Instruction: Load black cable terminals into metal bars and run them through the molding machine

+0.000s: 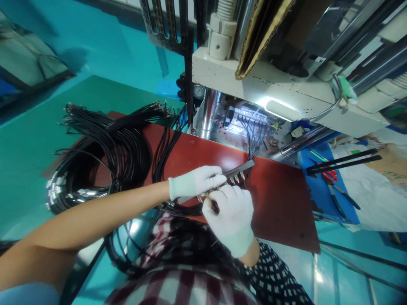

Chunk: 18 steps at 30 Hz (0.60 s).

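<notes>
In white gloves, both of my hands meet over the red board. My left hand is closed around a grey metal bar that slants up to the right. Small metal connector ends stand in a row along the bar's near side. Just below it, my right hand is curled with thumb and forefinger pinched at the row; whatever lies between those fingers is hidden. Beyond the bar's right end, thin dark cables run from a brightly lit metal mould in the press.
A large coil of black cables lies at left, over the board and green table. The press's pale crossbeam hangs above the mould. At right, pliers with red parts and black rods rest on a blue surface.
</notes>
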{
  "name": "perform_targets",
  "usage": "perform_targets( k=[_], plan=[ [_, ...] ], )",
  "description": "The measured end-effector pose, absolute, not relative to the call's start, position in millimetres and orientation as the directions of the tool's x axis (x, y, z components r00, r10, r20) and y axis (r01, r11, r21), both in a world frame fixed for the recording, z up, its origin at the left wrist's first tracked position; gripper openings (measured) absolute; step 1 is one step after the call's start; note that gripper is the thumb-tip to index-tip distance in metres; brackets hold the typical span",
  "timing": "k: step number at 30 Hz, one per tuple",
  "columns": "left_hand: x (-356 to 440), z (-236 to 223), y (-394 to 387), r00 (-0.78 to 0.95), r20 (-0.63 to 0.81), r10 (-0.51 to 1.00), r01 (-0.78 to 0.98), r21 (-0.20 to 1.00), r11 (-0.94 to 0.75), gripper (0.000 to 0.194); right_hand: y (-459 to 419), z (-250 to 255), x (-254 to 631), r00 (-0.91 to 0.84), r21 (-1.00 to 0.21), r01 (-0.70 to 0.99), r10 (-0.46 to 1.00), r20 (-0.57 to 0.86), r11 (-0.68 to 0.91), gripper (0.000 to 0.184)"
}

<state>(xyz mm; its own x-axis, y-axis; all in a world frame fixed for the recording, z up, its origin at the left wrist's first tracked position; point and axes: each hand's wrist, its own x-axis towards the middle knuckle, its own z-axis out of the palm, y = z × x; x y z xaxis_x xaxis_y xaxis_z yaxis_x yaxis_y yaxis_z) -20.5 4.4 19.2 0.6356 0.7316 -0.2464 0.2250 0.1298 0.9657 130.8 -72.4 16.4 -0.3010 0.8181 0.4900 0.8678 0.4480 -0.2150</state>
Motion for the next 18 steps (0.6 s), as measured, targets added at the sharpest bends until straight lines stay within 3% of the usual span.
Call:
perform_targets(
  k=[8,14,18],
  plan=[
    [-20.0,22.1,8.1,0.619,-0.149,0.771,0.286,0.957,-0.044,0.037,-79.9,20.2,129.2,-0.35,-0.228,0.84,0.813,0.465,0.492,0.012],
    [-19.0,24.1,8.2,0.619,-0.167,0.767,0.323,0.945,-0.055,0.039,-79.4,7.3,113.9,-0.331,-0.204,0.849,0.791,0.514,0.488,0.015],
    [-22.0,25.6,6.2,0.626,-0.205,0.752,0.341,0.94,-0.028,0.042,-71.1,25.9,140.3,-0.33,-0.288,0.815,0.811,0.483,0.503,0.012]
  ],
)
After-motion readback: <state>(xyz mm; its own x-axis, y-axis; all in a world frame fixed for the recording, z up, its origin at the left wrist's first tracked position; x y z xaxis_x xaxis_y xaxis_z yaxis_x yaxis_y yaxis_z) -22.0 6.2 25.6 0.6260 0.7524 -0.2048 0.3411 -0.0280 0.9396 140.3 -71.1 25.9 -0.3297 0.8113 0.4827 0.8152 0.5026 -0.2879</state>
